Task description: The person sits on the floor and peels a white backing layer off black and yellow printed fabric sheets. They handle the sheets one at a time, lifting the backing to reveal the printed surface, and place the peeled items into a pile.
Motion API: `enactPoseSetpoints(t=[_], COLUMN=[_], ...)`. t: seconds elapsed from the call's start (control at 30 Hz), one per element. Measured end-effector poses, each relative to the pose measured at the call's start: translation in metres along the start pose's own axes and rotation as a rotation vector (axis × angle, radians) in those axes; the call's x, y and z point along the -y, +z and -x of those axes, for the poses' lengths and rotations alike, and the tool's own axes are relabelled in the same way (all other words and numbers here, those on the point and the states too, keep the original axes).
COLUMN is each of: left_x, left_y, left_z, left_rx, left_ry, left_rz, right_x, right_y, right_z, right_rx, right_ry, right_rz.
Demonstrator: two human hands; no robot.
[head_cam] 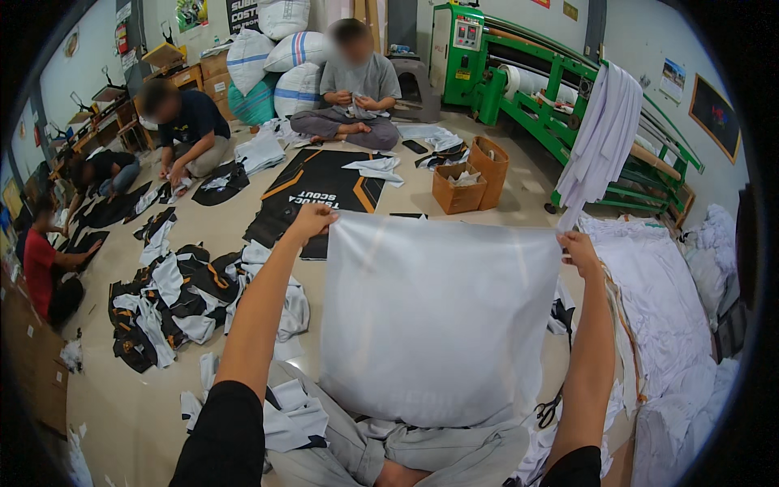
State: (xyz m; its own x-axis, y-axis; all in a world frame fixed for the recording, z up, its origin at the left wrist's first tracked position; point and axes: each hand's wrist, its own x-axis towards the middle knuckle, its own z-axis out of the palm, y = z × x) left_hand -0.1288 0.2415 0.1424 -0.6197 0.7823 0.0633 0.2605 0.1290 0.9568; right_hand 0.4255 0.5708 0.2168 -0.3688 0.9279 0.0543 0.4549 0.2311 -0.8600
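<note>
My left hand [314, 220] pinches the upper left corner of a white fabric panel [438, 316], and my right hand [578, 251] pinches its upper right corner. The panel hangs stretched between them over my crossed legs, its pale back side towards me, with faint print showing through. Beyond it, a black and orange printed fabric panel [298, 182] lies on the floor, partly hidden. White and black fabric scraps [295, 414] rest by my left knee. Black-handled scissors [549, 411] lie near my right forearm, their blades partly hidden.
A pile of black and white cut fabric [182, 292] lies at the left. Cardboard boxes [459, 192] stand ahead, near a seated person [359, 85]. Several others sit at the left. White fabric [651, 280] is heaped at the right, below a green roller machine [548, 91].
</note>
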Motion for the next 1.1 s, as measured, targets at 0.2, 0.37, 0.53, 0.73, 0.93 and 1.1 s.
enactPoseSetpoints(t=[0.2, 0.37, 0.53, 0.73, 0.93, 1.1], left_x=[-0.115, -0.216, -0.211, -0.082, 0.056, 0.134], left_y=[-0.024, -0.056, -0.071, -0.030, 0.019, 0.058], left_z=[-0.100, -0.023, 0.098, 0.172, 0.190, 0.199], left_rx=[-0.305, -0.346, -0.211, 0.014, 0.079, 0.084], left_ry=[0.452, 0.579, 0.573, 0.329, 0.033, -0.185], left_rz=[-0.082, 0.288, 0.212, 0.185, 0.138, 0.012], right_x=[0.086, 0.173, 0.160, 0.022, -0.112, -0.190], right_y=[-0.082, -0.126, -0.160, -0.094, -0.001, 0.054], right_z=[-0.074, -0.008, 0.116, 0.193, 0.211, 0.231], right_rx=[-0.237, -0.234, -0.223, -0.195, -0.040, 0.022], right_ry=[-0.215, -0.519, -0.602, -0.316, -0.025, 0.208], right_rz=[-0.065, -0.427, -0.563, -0.276, -0.328, -0.460])
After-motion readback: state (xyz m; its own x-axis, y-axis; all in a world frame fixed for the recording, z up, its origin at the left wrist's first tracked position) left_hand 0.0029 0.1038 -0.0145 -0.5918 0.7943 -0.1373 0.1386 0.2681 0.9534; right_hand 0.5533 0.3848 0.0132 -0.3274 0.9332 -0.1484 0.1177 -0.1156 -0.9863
